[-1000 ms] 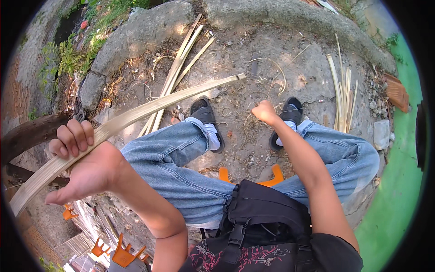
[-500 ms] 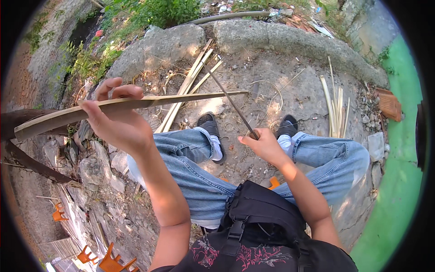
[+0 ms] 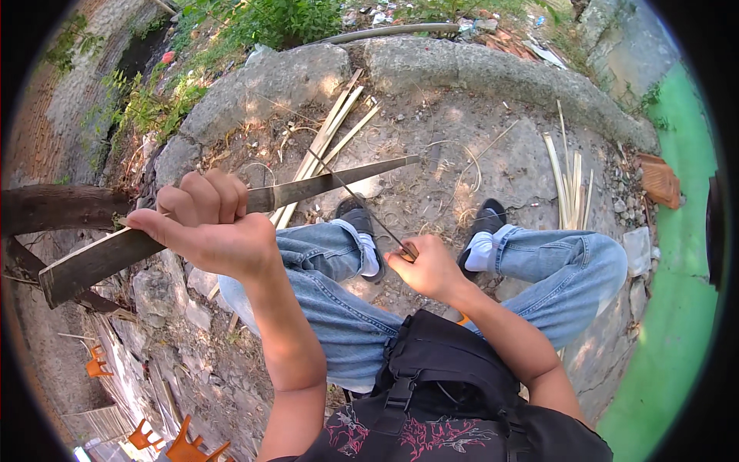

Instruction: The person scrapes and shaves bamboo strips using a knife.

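Observation:
My left hand (image 3: 212,223) is closed around a long flat bamboo strip (image 3: 289,194), which slants up to the right and tapers at its far end. The strip's wide cut end sticks out left of my thumb. My right hand (image 3: 435,269) grips a knife by its wooden handle (image 3: 409,252), low between my knees. Its thin dark blade points up and left and crosses the strip's right part in this view; I cannot tell whether they touch.
Split bamboo pieces (image 3: 331,127) lie ahead-left, with another bundle (image 3: 570,189) at the right. A low stone kerb (image 3: 462,65) curves beyond my feet. A brown branch (image 3: 61,209) is at the left, a green wall (image 3: 662,308) at the right. Orange chairs (image 3: 188,443) stand behind-left.
My left fingers have curled around the bamboo strip and turned it, so its broad face shows and its left end is lower. My right hand has shifted slightly left and down with the knife.

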`<state>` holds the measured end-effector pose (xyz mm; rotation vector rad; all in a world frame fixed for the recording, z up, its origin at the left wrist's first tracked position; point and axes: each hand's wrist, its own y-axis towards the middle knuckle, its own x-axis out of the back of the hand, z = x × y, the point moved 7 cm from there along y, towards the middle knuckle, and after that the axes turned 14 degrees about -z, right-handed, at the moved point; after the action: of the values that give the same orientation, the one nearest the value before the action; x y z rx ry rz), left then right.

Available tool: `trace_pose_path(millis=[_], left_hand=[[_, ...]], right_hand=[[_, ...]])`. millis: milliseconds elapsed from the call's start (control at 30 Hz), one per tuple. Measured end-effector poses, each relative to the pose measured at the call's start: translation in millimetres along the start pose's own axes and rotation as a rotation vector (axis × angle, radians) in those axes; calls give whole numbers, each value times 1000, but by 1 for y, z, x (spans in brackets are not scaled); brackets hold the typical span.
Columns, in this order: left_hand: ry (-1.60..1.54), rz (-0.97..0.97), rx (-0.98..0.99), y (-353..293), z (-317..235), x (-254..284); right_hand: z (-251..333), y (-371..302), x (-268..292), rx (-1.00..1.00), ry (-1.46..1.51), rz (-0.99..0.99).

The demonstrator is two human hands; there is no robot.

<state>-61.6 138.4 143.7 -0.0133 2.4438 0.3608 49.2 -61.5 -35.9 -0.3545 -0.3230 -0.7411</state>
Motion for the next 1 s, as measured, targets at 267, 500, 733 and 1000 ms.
trace_pose_path(millis=[267, 500, 733, 1000], left_hand=[[-4, 82, -7, -8, 0, -3], [14, 107, -4, -17, 2, -8], [31, 53, -25, -19, 1, -12], [92, -47, -100, -16, -7, -7]], right_hand=[[-1, -6, 1, -43, 113, 19], [-68, 32, 5, -207, -68, -37], [-80, 22, -1, -203, 44, -49], [-40, 7, -9, -149, 143, 19]])
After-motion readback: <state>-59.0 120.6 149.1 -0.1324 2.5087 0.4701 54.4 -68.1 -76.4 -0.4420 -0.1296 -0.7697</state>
